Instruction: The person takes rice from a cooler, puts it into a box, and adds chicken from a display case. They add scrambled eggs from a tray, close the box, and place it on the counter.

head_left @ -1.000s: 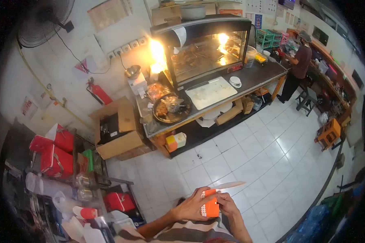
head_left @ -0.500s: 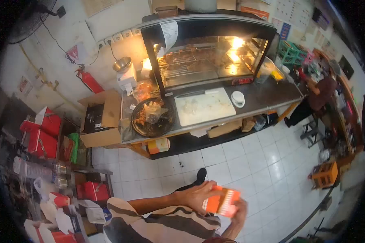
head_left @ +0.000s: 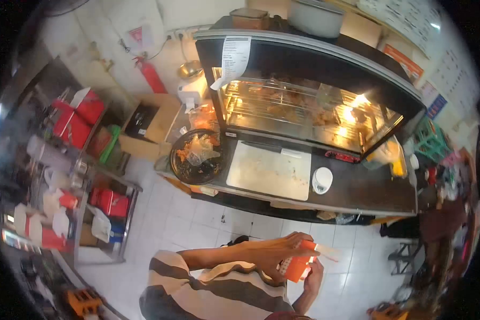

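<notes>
An orange and white paper box [head_left: 297, 268] is held between both hands in front of the striped shirt. My left hand [head_left: 276, 255] reaches across its top left side with the fingers closed on it. From the right, my right hand [head_left: 313, 277] grips the box's right side. A flap of the box sticks out to the right and looks blurred. Beyond the hands, a white cutting board [head_left: 269, 170] lies on the counter, with a round white scale [head_left: 322, 180] to its right.
A lit glass display case [head_left: 309, 106] stands on the counter [head_left: 368, 186]. A black pan [head_left: 197, 157] with food sits at its left end. Shelves [head_left: 106, 184] with red boxes are on the left. At the right edge, a person in a dark red top [head_left: 444, 221] is partly visible.
The view has shifted closer to the display case and turned. The box has tilted, and my left hand has moved over its top. A flap now sticks out on the right.
</notes>
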A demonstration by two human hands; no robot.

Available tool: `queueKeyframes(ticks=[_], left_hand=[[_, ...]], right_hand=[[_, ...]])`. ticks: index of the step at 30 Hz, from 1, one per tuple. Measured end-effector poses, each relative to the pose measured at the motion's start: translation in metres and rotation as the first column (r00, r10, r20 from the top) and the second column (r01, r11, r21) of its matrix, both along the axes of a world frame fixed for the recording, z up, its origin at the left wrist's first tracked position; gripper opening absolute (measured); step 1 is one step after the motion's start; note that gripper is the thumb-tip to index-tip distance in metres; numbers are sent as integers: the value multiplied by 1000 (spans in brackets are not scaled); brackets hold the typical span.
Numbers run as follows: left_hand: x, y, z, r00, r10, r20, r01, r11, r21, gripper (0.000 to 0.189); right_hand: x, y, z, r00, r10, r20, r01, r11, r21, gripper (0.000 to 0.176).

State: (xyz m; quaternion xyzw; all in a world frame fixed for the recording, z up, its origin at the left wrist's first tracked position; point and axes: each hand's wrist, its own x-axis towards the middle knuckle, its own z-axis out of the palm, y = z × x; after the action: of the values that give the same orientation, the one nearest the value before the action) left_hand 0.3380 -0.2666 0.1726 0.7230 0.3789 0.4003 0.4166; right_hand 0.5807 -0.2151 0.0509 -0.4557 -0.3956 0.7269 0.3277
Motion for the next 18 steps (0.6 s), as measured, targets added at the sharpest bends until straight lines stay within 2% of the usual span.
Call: queueKeyframes(ticks=[1, 2, 3, 4, 5, 6, 8, 10, 11, 12, 13, 15, 16, 17, 18], left_hand=[[9, 15, 1, 999, 46, -4, -46, 999, 11, 96], [18, 30, 3, 996, 90, -8, -89, 996, 19, 96], [29, 51, -13, 990, 113, -85, -106, 991, 82, 103], [48, 80, -6, 982, 160, -95, -153, 985, 79, 103], [56, 96, -1, 981, 194, -31, -192, 980, 55, 106], [64, 109, 0, 973, 228, 38, -229, 973, 20, 109], [66, 127, -18, 951, 309, 9, -308, 951, -19, 110], [57, 127, -34, 834, 532, -145, -534, 845, 22, 111], [48, 120, -44, 804, 587, -99, -591, 807, -12, 110], [39, 106, -58, 755, 642, -137, -652, 757, -45, 108], [29, 88, -73, 702, 690, -176, -709, 701, -77, 105], [13, 41, -102, 517, 800, -304, -848, 527, -53, 101], [6, 12, -116, 449, 836, -315, -890, 448, -78, 99], [1, -18, -126, 376, 867, -327, -926, 363, -104, 98], [0, -48, -129, 295, 901, -319, -952, 251, -173, 96]], right_hand=[[9, 23, -8, 999, 40, 2, -40, 999, -1, 28], [21, 45, -24, 997, -35, -73, 28, 996, -88, 25], [35, 74, -33, 993, -54, -109, 38, 989, -141, 24], [49, 102, -41, 987, -76, -143, 47, 980, -195, 22], [57, 132, -50, 997, 55, 45, -59, 993, 104, 20], [65, 159, -56, 958, 120, 260, -212, 907, 364, 18], [88, 233, -55, 884, 54, 464, -269, 871, 411, 21], [103, 318, -57, 726, -49, 686, -456, 712, 533, 26], [104, 351, -54, 640, -140, 756, -493, 680, 543, 28], [105, 382, -51, 543, -236, 805, -529, 649, 547, 31], [110, 419, -60, 542, -229, 808, -543, 639, 545, 31], [121, 493, -111, 452, -225, 863, -597, 642, 480, 43], [124, 520, -142, 455, -221, 863, -613, 625, 483, 43], [126, 543, -174, 194, -220, 956, -713, 638, 292, 49], [113, 558, -186, -83, -223, 971, -759, 645, 83, 55]])
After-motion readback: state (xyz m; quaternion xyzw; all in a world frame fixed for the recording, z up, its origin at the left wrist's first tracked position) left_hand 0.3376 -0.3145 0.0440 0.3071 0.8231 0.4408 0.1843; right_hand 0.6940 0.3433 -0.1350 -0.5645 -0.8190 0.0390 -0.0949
